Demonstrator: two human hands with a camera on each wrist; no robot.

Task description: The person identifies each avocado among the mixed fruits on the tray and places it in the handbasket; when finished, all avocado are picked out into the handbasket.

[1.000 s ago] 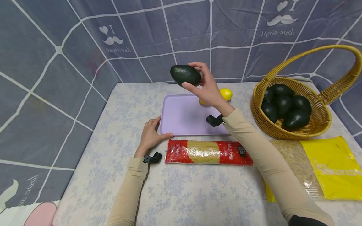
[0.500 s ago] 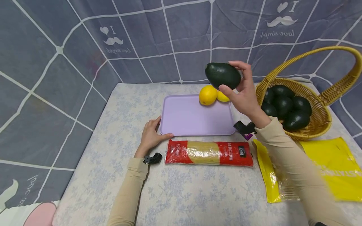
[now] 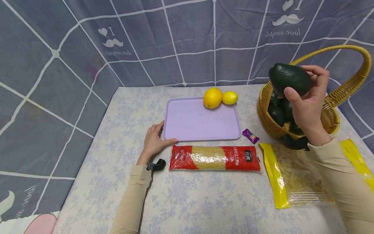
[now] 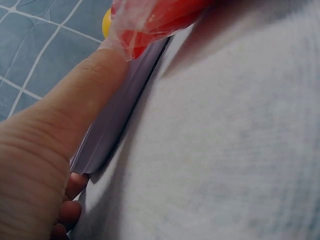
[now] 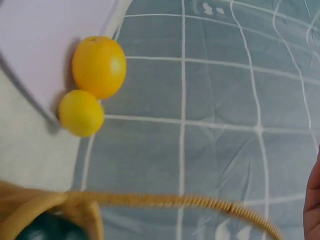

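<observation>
In the head view my right hand (image 3: pixel 311 104) grips a dark green avocado (image 3: pixel 290 78) by its right end, thumb in front. The avocado is above the woven basket (image 3: pixel 264 113), which holds several more avocados (image 3: pixel 275 114). In the right wrist view only an edge of that hand shows; the held avocado is out of sight. My left hand (image 3: pixel 154 139) rests at the near left corner of the lilac tray (image 3: pixel 198 122), thumb along the front side and fingers at the left side. An orange (image 3: pixel 212 97) sits at the tray's back edge, beside a lemon (image 3: pixel 230 97).
A red packet of noodles (image 3: pixel 214 158) lies in front of the tray. To its right is a clear and yellow bag (image 3: pixel 301 175), partly under the right forearm. A small purple wrapped sweet (image 3: pixel 250 136) lies beside the tray. The basket handle (image 3: pixel 355 74) arches high at right.
My right hand has carried the avocado from above the tray rightward to above the basket, uncovering the orange, lemon and sweet. The left hand has stayed at the tray corner.
</observation>
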